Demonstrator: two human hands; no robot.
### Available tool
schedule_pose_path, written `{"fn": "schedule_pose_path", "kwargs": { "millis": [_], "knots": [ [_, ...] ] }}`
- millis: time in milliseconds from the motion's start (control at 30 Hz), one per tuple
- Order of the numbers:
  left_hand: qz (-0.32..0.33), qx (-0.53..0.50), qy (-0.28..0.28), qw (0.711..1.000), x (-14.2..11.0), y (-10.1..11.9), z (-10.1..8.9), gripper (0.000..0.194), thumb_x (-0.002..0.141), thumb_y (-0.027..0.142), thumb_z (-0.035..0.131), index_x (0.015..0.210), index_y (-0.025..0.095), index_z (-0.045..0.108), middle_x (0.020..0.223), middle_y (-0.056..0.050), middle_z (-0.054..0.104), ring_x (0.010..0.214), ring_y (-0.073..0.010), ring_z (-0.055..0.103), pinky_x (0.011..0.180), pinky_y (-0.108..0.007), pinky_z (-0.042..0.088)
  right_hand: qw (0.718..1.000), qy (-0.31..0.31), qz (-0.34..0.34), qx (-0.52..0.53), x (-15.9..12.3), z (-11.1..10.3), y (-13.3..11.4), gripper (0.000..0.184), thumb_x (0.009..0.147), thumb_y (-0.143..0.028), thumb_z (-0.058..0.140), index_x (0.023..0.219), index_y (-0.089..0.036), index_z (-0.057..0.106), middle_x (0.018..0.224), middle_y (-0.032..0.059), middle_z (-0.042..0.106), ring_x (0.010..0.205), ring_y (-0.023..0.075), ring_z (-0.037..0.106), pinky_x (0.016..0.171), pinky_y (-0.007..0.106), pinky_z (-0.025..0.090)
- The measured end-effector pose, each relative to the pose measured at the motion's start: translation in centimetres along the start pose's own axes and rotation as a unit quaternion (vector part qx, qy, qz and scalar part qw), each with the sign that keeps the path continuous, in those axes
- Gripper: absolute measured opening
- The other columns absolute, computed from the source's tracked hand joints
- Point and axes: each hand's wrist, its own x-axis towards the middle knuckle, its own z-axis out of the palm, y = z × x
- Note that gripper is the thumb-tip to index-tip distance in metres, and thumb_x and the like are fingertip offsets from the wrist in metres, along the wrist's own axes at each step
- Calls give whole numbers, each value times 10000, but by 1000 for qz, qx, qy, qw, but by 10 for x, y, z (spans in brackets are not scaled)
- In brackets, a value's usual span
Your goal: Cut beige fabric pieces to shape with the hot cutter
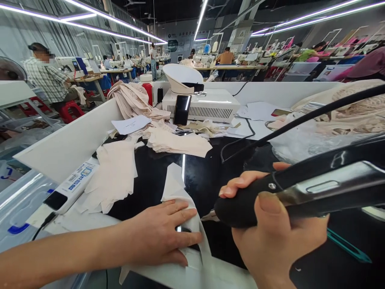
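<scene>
My left hand [159, 237] lies flat with its fingers spread, pressing on a pale strip of fabric [176, 182] that runs over the black tabletop [144, 180]. The strip continues under the palm toward me. In my right hand [276, 245] is a black handheld tool [237, 210] with a long silver lever, fingers wrapped round its body. Its slim metal tip points left, close to the strip's right edge beside my left fingers; whether it touches the cloth I cannot tell. Stacked cut fabric pieces [116, 172] lie to the left, and more cut pieces [180, 142] lie farther back.
A thick black cable [300, 124] arches across the right. At the back a white vented box [207, 106] carries a white visor cap [183, 78], with a phone [182, 109] leaning on it. Teal snips [349, 245] lie right. Co-workers sit at sewing machines beyond.
</scene>
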Motion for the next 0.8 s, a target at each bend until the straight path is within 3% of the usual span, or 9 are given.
{"fn": "schedule_pose_path", "kwargs": {
  "millis": [367, 800],
  "knots": [
    [7, -15, 31, 999, 0, -3, 7, 489, 1062, 521, 678, 1448, 221, 668, 1570, -216, 575, 1449, -421, 576, 1207, -553, 513, 1000, -3, 14, -10, 5, 4, 5, 367, 752, -225, 820, 1079, -259, 657, 705, -73, 727, 497, 174, 646, 503, 325, 574],
    [-1, -30, 28, 999, 1, -2, 4, 496, 1059, 519, 688, 1451, 216, 682, 1598, -209, 566, 1479, -407, 560, 1249, -537, 483, 1000, -26, -4, -2, 6, 1, 23, 366, 847, -291, 868, 1137, -262, 647, 760, -64, 712, 527, 148, 665, 542, 303, 592]
  ]
}}
